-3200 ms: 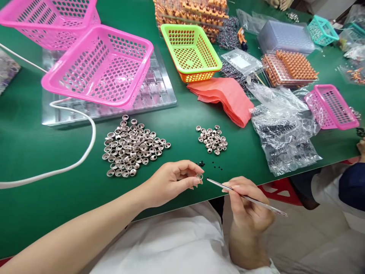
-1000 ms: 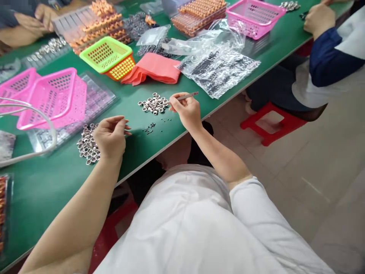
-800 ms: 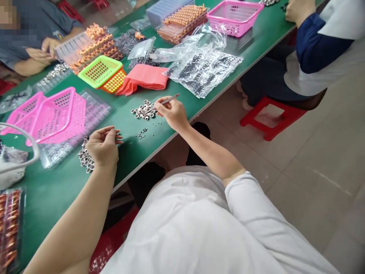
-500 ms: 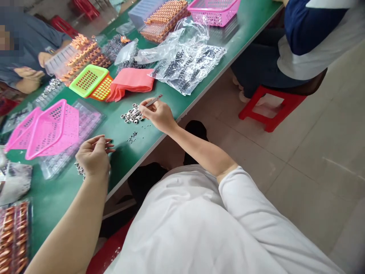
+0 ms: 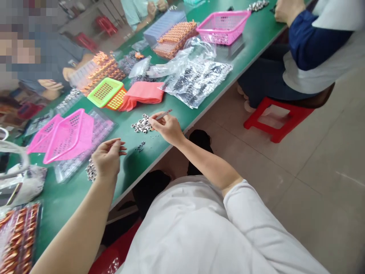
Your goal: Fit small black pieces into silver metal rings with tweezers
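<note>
My right hand (image 5: 167,127) pinches a slim pair of tweezers (image 5: 163,114) at the right edge of a pile of small silvery ring-like parts (image 5: 142,124). Lower left on the green table, my left hand (image 5: 108,156) has its thumb and forefinger pressed together; whatever they hold is too small to make out. A second heap of silvery parts (image 5: 91,170) lies beside that hand, partly hidden by it. Between the hands is a scatter of tiny dark pieces (image 5: 140,146).
Pink baskets (image 5: 70,137) lie on a clear tray at the left. Behind the pile are a green basket (image 5: 105,92), a red cloth (image 5: 146,92) and a plastic bag (image 5: 196,82). A person sits on a red stool (image 5: 278,118) at the right; others sit across.
The camera view has shifted, so the table and everything on it appear lower and farther right. Both hands keep nearly the same pose and place beside the piles.
</note>
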The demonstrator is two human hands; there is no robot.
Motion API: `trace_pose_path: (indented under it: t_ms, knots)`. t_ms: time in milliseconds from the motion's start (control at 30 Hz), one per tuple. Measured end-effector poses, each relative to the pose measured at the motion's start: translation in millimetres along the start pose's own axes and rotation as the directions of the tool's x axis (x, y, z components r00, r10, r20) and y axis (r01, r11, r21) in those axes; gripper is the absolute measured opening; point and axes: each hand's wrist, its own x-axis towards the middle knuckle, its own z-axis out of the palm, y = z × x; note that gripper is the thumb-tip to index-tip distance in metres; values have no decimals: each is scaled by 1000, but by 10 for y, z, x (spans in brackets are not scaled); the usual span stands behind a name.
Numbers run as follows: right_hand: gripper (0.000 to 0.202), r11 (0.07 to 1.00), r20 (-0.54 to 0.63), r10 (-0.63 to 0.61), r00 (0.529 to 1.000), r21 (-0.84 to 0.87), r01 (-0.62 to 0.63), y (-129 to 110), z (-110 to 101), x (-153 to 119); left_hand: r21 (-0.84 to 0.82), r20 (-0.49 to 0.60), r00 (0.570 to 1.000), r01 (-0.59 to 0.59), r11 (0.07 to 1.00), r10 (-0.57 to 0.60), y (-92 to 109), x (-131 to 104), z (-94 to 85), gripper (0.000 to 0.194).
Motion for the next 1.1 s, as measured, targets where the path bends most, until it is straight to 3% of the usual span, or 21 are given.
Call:
trace_pose_path:
  t_ms: [300,467,767,900,1100]
  knots:
    - [23,997,-87,56,995,-52,-60,-170,-50,-151,50,217,975,-61,997,48,-82,19,-118,41]
    - [19,984,-149,75,986,-152,-98,-281,-122,-141,84,312,946,-118,989,86,-77,142,-163,34]
    - [16,935,-206,103,973,-315,-165,-209,-103,-140,185,431,897,-194,964,98,-95,583,148,21]
    - [18,929,-274,66,960,-335,-159,-188,-104,-169,211,471,878,-203,956,82,-71,639,199,24]
    - [11,924,-271,23,962,-361,-124,-205,-89,-193,249,496,866,-205,947,57,10,635,218,19]
